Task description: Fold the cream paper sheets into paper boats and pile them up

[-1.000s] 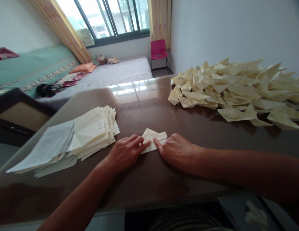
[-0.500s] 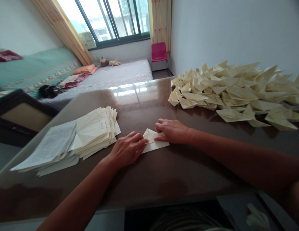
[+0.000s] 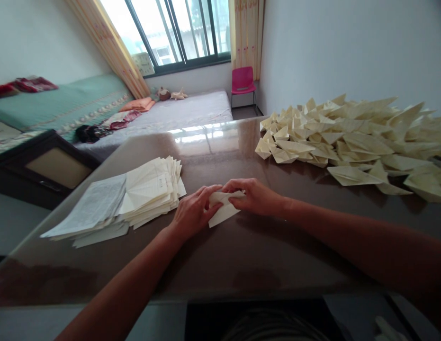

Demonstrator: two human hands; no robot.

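Note:
A small piece of folded cream paper (image 3: 223, 213) is between my hands at the middle of the brown table. My left hand (image 3: 196, 208) grips its left side, thumb in front and fingers behind. On the right side my right hand (image 3: 251, 195) pinches the same paper, with the fingers curled over its upper edge. The hands nearly meet at the top of the paper and hide part of its folds. The paper's lower edge slants up to the right.
Left of my hands lies a stack of creased sheets (image 3: 149, 189), with a greyish sheet (image 3: 95, 201) on its near side. A large heap of folded paper pieces (image 3: 348, 137) covers the table's right back. The glossy tabletop (image 3: 220, 265) reaches toward a bed (image 3: 202, 105) and a pink chair (image 3: 243, 80).
Both hands have closed in on the paper. Its pointed top, flat in view before, is now gripped and covered by fingers. The whole view has shifted slightly.

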